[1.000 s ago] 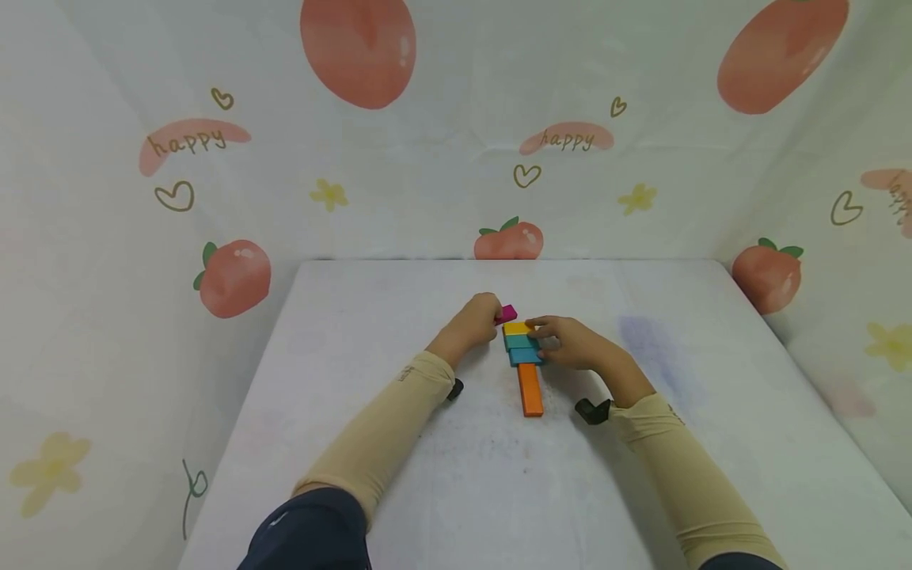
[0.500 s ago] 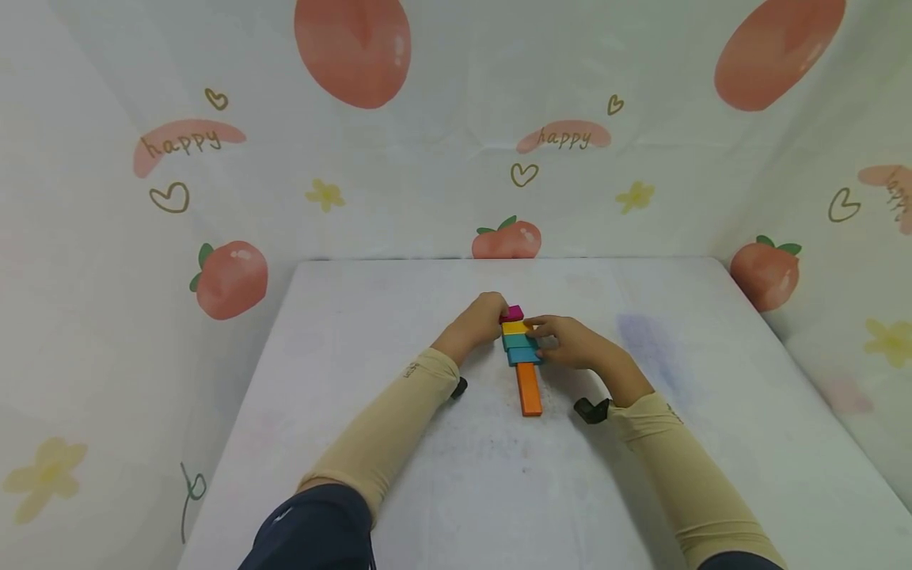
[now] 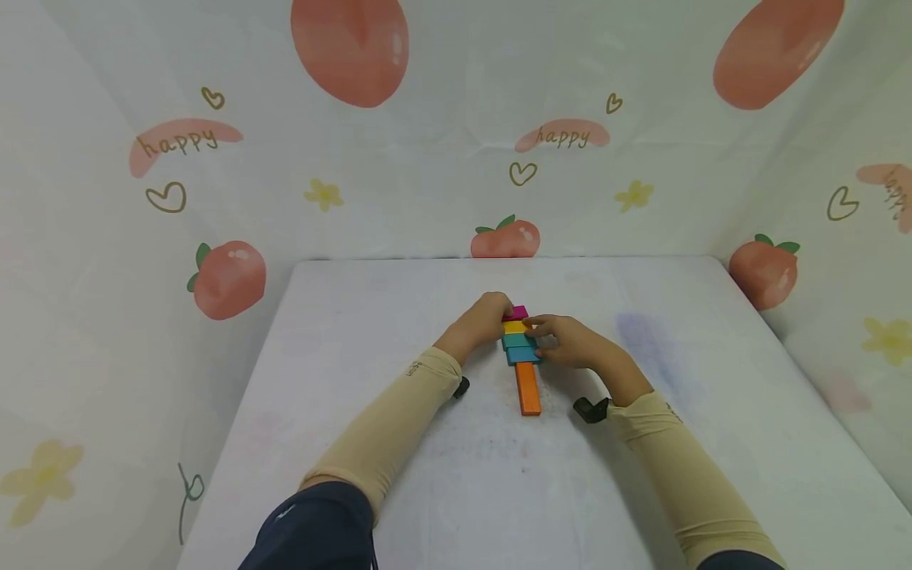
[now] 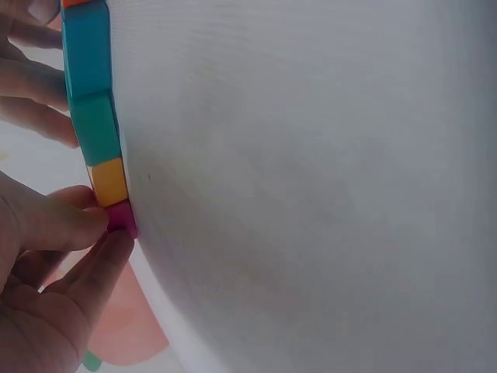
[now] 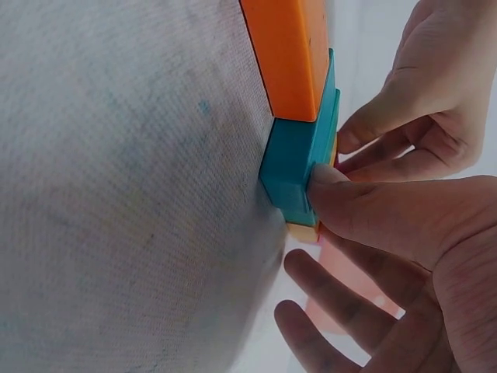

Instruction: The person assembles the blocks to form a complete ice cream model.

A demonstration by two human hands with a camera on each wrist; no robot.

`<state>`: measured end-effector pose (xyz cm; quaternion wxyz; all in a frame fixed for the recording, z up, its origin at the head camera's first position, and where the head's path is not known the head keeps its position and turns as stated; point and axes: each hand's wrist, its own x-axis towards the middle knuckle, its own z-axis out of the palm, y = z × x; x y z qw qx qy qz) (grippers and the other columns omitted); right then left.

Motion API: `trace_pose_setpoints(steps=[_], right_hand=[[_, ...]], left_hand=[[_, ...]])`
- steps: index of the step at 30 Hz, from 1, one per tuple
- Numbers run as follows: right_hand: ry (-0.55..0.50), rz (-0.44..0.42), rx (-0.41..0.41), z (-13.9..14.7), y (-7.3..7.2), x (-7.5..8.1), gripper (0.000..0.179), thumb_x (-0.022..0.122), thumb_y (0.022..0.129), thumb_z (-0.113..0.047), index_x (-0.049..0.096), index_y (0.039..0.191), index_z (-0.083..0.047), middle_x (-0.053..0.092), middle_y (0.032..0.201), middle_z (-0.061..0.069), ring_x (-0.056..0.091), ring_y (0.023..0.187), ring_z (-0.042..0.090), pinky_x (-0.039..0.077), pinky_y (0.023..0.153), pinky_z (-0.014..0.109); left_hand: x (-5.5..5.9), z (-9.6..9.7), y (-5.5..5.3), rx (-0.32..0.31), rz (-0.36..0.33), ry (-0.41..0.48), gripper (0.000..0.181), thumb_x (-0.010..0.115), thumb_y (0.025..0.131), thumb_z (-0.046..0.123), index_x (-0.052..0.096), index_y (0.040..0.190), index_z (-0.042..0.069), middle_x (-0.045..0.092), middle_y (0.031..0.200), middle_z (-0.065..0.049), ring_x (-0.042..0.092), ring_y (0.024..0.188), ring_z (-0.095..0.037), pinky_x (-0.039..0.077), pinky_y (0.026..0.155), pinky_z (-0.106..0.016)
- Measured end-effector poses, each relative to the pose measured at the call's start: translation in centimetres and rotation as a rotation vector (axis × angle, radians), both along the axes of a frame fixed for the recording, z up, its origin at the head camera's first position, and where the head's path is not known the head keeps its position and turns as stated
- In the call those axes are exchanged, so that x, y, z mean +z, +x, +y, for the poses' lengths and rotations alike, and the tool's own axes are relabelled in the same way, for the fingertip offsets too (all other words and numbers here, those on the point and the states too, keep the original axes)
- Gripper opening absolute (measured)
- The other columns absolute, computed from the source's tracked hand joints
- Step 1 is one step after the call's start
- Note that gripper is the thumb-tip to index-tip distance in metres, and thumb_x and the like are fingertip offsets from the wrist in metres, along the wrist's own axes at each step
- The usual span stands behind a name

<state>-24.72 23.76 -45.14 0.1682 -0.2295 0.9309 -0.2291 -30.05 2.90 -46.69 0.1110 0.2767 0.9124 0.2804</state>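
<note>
Flat blocks lie in a row on the table: an orange block (image 3: pixel 528 388) pointing lengthwise nearest the person, then a blue block (image 3: pixel 522 355), a teal-green block (image 3: pixel 516 340), a yellow block (image 3: pixel 513 326) and a small magenta block (image 3: pixel 519 312) at the far end. My left hand (image 3: pixel 484 324) pinches the magenta block between thumb and fingertips, flush against the yellow one in the left wrist view. From the right, my right hand (image 3: pixel 575 343) touches the row. Its thumb (image 5: pixel 342 194) rests on the blue block's edge, the index finger reaches the yellow one, and other fingers are spread loosely.
The white table (image 3: pixel 399 317) meets a printed cloth backdrop (image 3: pixel 427 158) at its far edge and sides. Dark camera mounts sit under both wrists, the right one (image 3: pixel 590 410) close above the tabletop. A bluish stain (image 3: pixel 651 348) marks the table at right.
My left hand has moved right with the magenta block, bringing it from beside the row's far end to against the yellow block. The right hand has stayed nearly still.
</note>
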Motion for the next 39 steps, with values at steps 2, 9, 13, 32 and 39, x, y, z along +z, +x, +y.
trace_pose_setpoints(steps=[2,9,13,32,39], right_hand=[[0.000,0.003,0.004,0.02,0.00,-0.01,0.041,0.069,0.100,-0.007,0.067,0.140,0.001,0.051,0.161,0.019,0.045,0.150,0.045,0.039,0.121,0.061],[0.010,-0.006,-0.012,-0.07,-0.13,0.03,0.042,0.070,0.099,-0.008,0.068,0.139,0.001,0.051,0.161,0.020,0.045,0.150,0.046,0.039,0.120,0.061],[0.013,-0.015,-0.024,-0.14,-0.10,0.14,0.041,0.070,0.099,-0.008,0.068,0.140,0.000,0.050,0.161,0.019,0.045,0.150,0.045,0.040,0.120,0.061],[0.022,0.032,0.019,-0.31,-0.33,-0.17,0.039,0.070,0.099,-0.007,0.070,0.136,0.002,0.051,0.158,0.024,0.049,0.145,0.046,0.041,0.119,0.060],[-0.006,0.007,0.007,-0.04,-0.73,0.04,0.040,0.072,0.098,-0.009,0.070,0.137,0.001,0.050,0.160,0.021,0.045,0.149,0.046,0.038,0.121,0.063]], left_hand=[[-0.02,0.01,0.00,0.001,-0.005,0.002,0.028,0.070,0.096,-0.005,0.071,0.124,-0.005,0.071,0.120,-0.016,0.061,0.108,-0.027,0.056,0.106,-0.037],[0.04,0.11,-0.05,-0.008,0.007,-0.002,0.028,0.070,0.095,-0.007,0.072,0.123,-0.005,0.072,0.117,-0.015,0.061,0.105,-0.026,0.056,0.104,-0.036],[0.18,0.14,-0.03,-0.011,0.002,-0.005,0.027,0.070,0.095,-0.007,0.073,0.122,-0.005,0.073,0.116,-0.016,0.062,0.104,-0.026,0.057,0.103,-0.036],[-0.01,0.21,-0.24,-0.028,0.031,-0.032,0.021,0.069,0.094,-0.008,0.076,0.114,-0.003,0.071,0.104,-0.012,0.059,0.096,-0.023,0.056,0.091,-0.029],[0.34,0.05,0.14,-0.020,0.029,-0.067,0.027,0.070,0.096,-0.005,0.074,0.122,-0.002,0.074,0.119,-0.013,0.065,0.107,-0.025,0.056,0.105,-0.035]])
